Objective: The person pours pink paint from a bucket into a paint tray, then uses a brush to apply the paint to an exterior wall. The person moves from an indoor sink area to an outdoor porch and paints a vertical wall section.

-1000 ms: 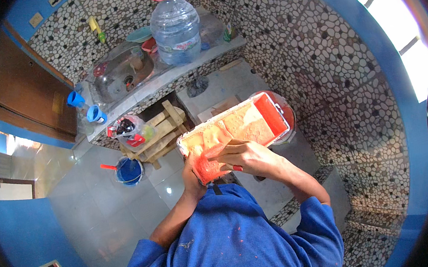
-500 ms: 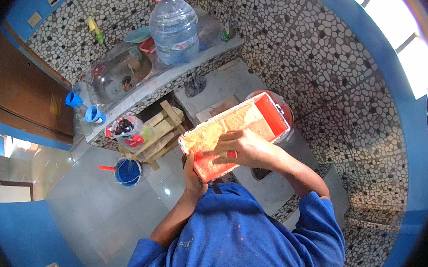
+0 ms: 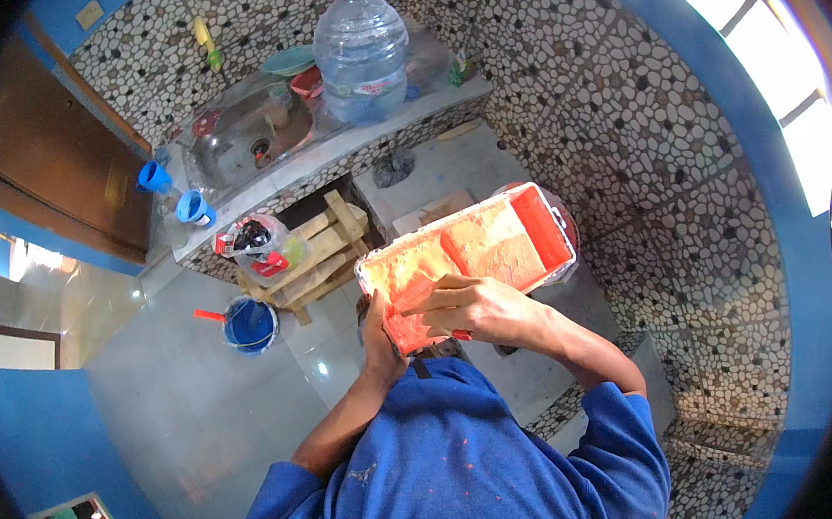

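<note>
My left hand (image 3: 380, 337) is closed round the near left end of a long rectangular paint tray (image 3: 556, 240), its rim white and its inside red-orange. Thick orange paint covers its floor, brighter in the sunlit part. Over the tray's near side, my right hand (image 3: 482, 311) reaches in with bent fingers pointing left. A small red thing shows below those fingers; what it belongs to is hidden by the hand.
Beyond lies a counter with a steel sink (image 3: 212, 165), a large water bottle (image 3: 362, 61) and blue cups (image 3: 194, 209). Below stand a wooden pallet-like stand (image 3: 324, 256) with a plastic bag (image 3: 266, 251) and a blue paint bucket (image 3: 249, 326). A pebble-patterned wall (image 3: 610, 140) rises at the right.
My right hand has moved slightly down and right, toward the tray's near edge, and a dark line now shows across the paint. The view has shifted a little; my left hand keeps its hold.
</note>
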`<state>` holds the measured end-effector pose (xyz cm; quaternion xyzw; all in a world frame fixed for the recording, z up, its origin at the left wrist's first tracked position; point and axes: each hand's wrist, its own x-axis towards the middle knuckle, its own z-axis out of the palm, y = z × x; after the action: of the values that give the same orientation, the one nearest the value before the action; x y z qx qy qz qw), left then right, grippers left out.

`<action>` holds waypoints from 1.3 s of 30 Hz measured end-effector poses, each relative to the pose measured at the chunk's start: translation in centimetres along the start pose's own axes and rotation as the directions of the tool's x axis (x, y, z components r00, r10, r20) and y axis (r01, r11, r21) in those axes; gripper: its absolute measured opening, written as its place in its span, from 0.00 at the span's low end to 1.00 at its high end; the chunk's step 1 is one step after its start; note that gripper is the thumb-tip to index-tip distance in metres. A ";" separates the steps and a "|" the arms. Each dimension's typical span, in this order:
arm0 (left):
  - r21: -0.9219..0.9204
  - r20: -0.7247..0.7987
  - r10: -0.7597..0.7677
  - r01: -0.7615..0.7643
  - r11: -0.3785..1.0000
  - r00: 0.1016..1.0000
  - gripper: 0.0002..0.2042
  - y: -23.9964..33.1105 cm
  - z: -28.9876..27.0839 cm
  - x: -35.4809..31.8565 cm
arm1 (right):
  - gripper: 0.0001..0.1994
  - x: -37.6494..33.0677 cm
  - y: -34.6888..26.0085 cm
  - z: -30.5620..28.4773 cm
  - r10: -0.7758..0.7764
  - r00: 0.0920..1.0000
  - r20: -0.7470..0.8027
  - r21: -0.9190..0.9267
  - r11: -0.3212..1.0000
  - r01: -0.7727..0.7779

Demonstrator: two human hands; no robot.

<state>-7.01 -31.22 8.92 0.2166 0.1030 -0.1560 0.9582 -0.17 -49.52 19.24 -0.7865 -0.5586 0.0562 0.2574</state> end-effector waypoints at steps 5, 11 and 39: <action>0.028 -0.106 0.058 -0.055 0.998 0.993 0.31 -0.7 -0.9 -0.4 | 0.12 0.2 -1.0 -0.8 0.016 0.995 0.096 0.088 0.996 -0.025; 0.038 -0.165 0.175 -0.171 0.985 0.971 0.28 -1.0 -2.2 -1.3 | 0.09 1.3 -2.2 -3.0 0.093 0.996 -0.014 0.280 0.956 -0.085; -0.048 -0.426 0.609 -0.689 0.723 0.669 0.29 13.7 -11.8 -24.9 | 0.08 25.9 -18.6 12.2 0.273 0.955 0.118 0.466 0.834 -0.297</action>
<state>-26.96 -7.81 10.31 0.1654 0.2183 0.2535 0.9278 -10.99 -17.32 22.56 -0.7711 -0.4097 0.2485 0.4192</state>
